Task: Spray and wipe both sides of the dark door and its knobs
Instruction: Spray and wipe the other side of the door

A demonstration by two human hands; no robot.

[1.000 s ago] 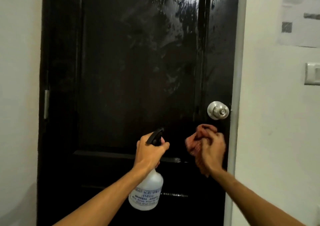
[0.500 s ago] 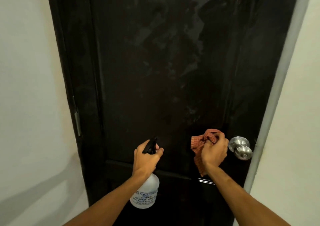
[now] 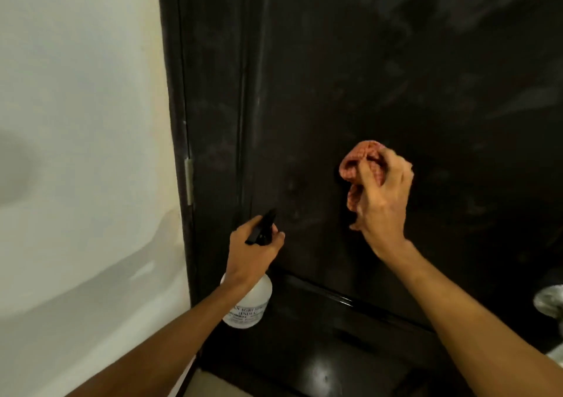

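The dark door [image 3: 380, 76] fills most of the view, its panel streaked and smeared. My right hand [image 3: 384, 201] presses a bunched red checked cloth [image 3: 362, 158] against the middle of the panel. My left hand [image 3: 253, 253] grips a clear spray bottle [image 3: 253, 305] by its black trigger head [image 3: 263, 226], nozzle pointing at the door, lower left of the cloth. The silver knob [image 3: 550, 300] shows blurred at the right edge, partly cut off.
A pale wall [image 3: 82, 152] stands left of the door frame. A metal hinge [image 3: 189, 180] sits on the door's left edge. A raised moulding [image 3: 341, 297] crosses the door below the hands.
The view has shifted left and closer to the door. My right hand and the cloth have moved up and left, away from the knob. The bottle stays in my left hand.
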